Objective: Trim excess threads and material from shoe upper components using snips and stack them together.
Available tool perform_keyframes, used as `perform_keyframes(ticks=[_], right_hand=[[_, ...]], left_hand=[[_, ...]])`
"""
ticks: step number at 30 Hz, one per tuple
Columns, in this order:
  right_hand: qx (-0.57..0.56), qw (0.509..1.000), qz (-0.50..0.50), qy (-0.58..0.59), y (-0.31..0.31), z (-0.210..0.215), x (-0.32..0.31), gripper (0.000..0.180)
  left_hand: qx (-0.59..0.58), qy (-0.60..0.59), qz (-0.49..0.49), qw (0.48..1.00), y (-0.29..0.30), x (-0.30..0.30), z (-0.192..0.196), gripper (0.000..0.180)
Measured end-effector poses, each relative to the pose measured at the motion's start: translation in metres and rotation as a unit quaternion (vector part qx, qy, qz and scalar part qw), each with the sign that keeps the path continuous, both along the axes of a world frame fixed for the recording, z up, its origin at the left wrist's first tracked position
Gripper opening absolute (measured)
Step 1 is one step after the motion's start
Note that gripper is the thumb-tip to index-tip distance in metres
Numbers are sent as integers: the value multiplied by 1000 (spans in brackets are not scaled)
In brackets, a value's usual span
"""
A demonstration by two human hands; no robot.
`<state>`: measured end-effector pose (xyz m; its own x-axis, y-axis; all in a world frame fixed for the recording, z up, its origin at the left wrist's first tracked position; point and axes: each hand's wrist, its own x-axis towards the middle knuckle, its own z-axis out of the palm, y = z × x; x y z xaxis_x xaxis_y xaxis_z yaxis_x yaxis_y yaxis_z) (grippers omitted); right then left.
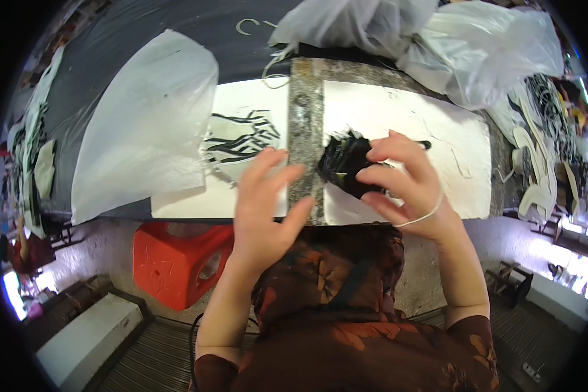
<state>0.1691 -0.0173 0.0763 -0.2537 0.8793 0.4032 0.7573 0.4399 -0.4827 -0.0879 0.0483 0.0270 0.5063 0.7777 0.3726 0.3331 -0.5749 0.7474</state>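
Observation:
A dark bundle of thin, shiny black pieces (347, 163) with a ragged far edge rests on the right white board (460, 153), close to the grey strip. My right hand (408, 186) curls around its right side, fingertips and thumb against it, a pale band at the wrist. To the left, my left hand (264, 206) hovers over the near edge of the left white board (183, 204), fingers apart and holding nothing. Just beyond it lie several loose black strips (245, 140), some long and some short. A small black-tipped thing (426, 144) shows past my right hand.
A translucent plastic sheet or bag (153, 124) covers part of the left board. Filled plastic bags (483, 49) stand along the far right. White curved pieces (536, 176) and dark strips pile up at the right end. A red plastic stool (170, 264) stands below the table's front edge.

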Motion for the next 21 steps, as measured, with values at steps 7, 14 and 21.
perform_keyframes(ticks=[7, 14, 21], right_hand=[[-233, 969, 82, -18, 111, 17, -67, 55], [-437, 877, 67, -188, 212, -27, -100, 93], [-533, 808, 37, -249, 222, -26, -117, 101]], left_hand=[[-277, -144, 276, 909, -3, -63, -32, 79], [-381, -206, 227, 873, 4, -44, -32, 93], [-269, -69, 230, 933, 13, -38, -42, 96]])
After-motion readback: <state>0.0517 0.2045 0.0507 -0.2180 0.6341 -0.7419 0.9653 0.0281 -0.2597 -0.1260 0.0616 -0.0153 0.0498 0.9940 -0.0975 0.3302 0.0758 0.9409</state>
